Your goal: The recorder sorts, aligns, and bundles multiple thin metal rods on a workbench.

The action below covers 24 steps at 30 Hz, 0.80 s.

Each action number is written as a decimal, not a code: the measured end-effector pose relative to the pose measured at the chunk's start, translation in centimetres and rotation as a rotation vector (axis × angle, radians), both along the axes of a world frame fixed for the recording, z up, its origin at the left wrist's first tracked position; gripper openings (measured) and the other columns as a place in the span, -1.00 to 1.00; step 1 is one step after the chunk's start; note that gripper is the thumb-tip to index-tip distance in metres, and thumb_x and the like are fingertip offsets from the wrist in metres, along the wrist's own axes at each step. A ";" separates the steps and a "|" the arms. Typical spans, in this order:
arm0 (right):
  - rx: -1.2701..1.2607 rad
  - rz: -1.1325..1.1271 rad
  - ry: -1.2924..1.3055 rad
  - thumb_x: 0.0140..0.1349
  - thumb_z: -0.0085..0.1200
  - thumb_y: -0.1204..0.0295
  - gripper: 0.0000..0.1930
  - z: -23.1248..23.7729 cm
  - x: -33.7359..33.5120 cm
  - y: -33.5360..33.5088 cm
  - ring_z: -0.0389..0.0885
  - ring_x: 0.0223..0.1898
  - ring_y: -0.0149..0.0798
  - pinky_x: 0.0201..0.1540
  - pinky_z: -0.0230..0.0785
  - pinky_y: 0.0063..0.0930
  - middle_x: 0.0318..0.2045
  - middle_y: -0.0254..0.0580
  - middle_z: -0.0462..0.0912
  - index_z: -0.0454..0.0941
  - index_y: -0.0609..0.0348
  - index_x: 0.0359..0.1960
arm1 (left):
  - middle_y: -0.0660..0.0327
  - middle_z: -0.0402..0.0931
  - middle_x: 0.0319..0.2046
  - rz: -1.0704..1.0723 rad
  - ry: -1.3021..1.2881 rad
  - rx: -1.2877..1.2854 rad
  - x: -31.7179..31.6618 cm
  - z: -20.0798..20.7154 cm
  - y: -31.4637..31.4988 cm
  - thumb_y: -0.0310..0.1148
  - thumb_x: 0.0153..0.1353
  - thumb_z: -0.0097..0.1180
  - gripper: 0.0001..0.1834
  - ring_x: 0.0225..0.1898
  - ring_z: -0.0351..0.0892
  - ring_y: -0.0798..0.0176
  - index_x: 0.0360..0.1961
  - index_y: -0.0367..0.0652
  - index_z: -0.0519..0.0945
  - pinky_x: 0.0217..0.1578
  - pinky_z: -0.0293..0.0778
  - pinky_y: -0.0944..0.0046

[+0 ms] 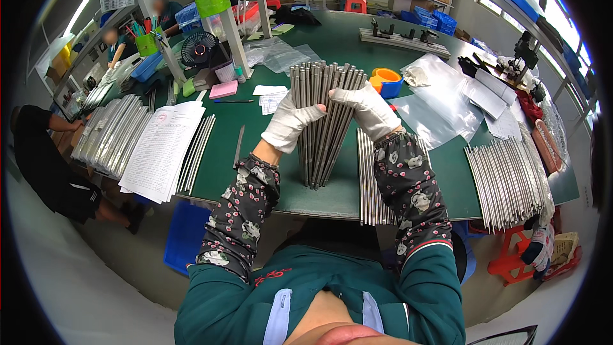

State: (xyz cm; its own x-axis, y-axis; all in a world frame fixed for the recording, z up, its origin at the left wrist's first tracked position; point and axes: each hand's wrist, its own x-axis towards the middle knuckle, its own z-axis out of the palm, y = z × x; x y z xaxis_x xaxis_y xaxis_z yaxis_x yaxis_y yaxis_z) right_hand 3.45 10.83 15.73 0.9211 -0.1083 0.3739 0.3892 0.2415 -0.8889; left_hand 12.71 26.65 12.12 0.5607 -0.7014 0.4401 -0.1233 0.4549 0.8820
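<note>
A thick bundle of slim metal rods (322,128) stands on end on the green table, its tops fanned a little apart. My left hand (290,122), in a white glove with the thumb tip bare, wraps the bundle's left side. Around its right side closes my right hand (370,110), gloved the same way. Beside the bundle, partly beneath my right forearm, a row of metal rods (369,185) lies flat. Farther right is another row of metal rods (504,182). Small papers (272,101) lie just beyond my left hand.
Printed sheets (163,147) cover part of the rods at left, next to wrapped rods (115,134). Past my right hand are an orange-and-blue tape dispenser (386,82) and clear plastic bags (440,112). A small fan (199,49) stands by the shelf post. At far left, a person (48,160) stands.
</note>
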 end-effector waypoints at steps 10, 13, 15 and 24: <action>-0.004 0.014 -0.022 0.12 0.27 0.47 -0.55 -0.6 0.2 -0.8 0.56 -0.02 -0.36 0.15 0.29 -0.42 -0.05 -0.29 0.63 0.50 0.22 0.08 | 0.32 0.57 0.02 -0.020 0.008 -0.003 0.4 -0.2 -0.2 -0.31 0.13 0.35 -0.48 0.02 0.50 0.37 0.13 -0.10 0.52 0.07 0.39 0.29; -0.027 0.009 -0.016 0.12 0.27 0.46 -0.55 -0.5 0.2 -0.7 0.55 -0.01 -0.35 0.15 0.28 -0.41 -0.05 -0.28 0.63 0.50 0.22 0.07 | 0.32 0.57 0.01 -0.008 0.002 0.001 0.5 -0.2 -0.1 -0.31 0.13 0.35 -0.48 0.02 0.51 0.37 0.13 -0.11 0.51 0.07 0.39 0.29; -0.013 -0.007 -0.013 0.11 0.27 0.44 -0.55 -0.6 0.2 -0.7 0.54 -0.01 -0.35 0.16 0.27 -0.41 -0.04 -0.28 0.62 0.50 0.22 0.07 | 0.32 0.57 0.01 -0.004 0.005 -0.004 0.5 -0.2 0.0 -0.31 0.13 0.35 -0.48 0.01 0.51 0.37 0.13 -0.11 0.51 0.07 0.39 0.29; -0.059 -0.016 -0.036 0.12 0.28 0.43 -0.55 -0.2 -1.1 0.7 0.53 0.00 -0.37 0.15 0.29 -0.40 -0.04 -0.30 0.62 0.51 0.23 0.07 | 0.31 0.59 -0.02 -0.043 0.008 0.027 -0.5 0.4 1.5 -0.34 0.14 0.34 -0.47 -0.02 0.53 0.36 0.14 -0.13 0.49 0.05 0.41 0.29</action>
State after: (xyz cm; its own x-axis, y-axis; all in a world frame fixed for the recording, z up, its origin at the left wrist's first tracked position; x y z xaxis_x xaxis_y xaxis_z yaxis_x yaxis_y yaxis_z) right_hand 2.37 11.54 15.55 0.9054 -0.0999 0.4127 0.4244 0.1822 -0.8870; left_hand 12.23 28.20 12.50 0.5334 -0.7364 0.4161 -0.0974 0.4352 0.8951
